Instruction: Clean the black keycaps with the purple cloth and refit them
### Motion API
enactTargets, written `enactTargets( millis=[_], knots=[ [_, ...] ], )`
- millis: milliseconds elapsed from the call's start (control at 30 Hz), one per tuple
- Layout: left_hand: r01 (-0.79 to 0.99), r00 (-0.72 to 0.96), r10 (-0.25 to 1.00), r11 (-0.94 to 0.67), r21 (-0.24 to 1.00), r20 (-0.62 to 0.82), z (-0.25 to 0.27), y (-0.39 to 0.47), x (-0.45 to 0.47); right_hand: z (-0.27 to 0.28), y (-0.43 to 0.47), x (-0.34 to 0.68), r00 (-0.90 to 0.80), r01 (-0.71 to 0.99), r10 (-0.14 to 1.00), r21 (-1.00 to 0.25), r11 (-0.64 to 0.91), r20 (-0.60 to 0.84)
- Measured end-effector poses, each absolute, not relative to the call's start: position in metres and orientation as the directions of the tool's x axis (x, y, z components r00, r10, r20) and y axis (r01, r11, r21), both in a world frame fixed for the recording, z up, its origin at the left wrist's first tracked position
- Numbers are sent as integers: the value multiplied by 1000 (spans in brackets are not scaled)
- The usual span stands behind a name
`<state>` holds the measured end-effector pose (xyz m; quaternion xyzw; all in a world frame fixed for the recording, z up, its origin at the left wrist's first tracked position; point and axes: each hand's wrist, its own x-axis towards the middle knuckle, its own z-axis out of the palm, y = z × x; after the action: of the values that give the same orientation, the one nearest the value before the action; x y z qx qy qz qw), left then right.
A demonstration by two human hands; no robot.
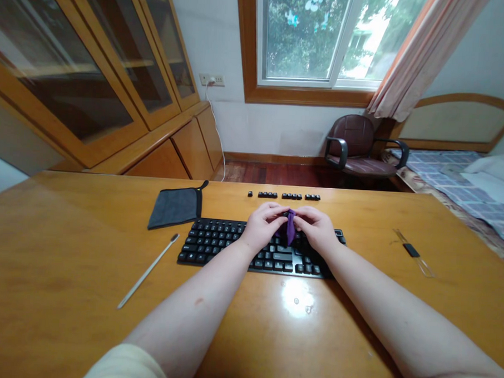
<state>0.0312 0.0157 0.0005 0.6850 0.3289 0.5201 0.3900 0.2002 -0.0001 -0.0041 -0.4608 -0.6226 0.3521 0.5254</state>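
Observation:
Both hands meet over the right half of a black keyboard [216, 242] lying on the desk. A small purple cloth [291, 228] is pinched between them and hangs down toward the keys. My left hand [264, 226] grips its left side with closed fingers. On the other side, my right hand [317, 228] holds the cloth between thumb and fingers. Something dark shows between the fingertips, too small to make out. Behind the hands, several loose black keycaps [292, 196] stand in a row along the desk's far edge.
A dark grey cloth [176, 207] lies left behind the keyboard, with a long-handled brush [148, 271] in front of it. A wire keycap puller [411, 250] rests at the right on the wooden desk [86, 248]. Beyond stand a chair [354, 143] and a glass-doored cabinet [129, 139].

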Motion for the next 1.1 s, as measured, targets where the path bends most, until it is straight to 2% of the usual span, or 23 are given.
enactTargets(
  millis=[133,333,500,767,1000,1100],
  knots=[
    [-11,224,892,-399,917,392,-4,17,33,-6,1,201,-12,176,960,-945,277,279],
    [-118,238,930,-259,959,280,-7,17,36,-7,1,200,12,191,961,-945,267,275],
    [-128,259,938,-204,971,232,-7,16,36,-2,-1,200,35,233,957,-934,272,287],
    [-121,184,948,-240,963,260,-11,19,37,-4,0,198,-34,164,968,-954,251,249],
    [-107,223,941,-234,966,253,-8,17,37,-8,2,201,8,262,944,-912,317,330],
    [-103,200,938,-268,958,284,-8,17,37,-6,0,201,11,248,942,-914,322,335]
  ],
)
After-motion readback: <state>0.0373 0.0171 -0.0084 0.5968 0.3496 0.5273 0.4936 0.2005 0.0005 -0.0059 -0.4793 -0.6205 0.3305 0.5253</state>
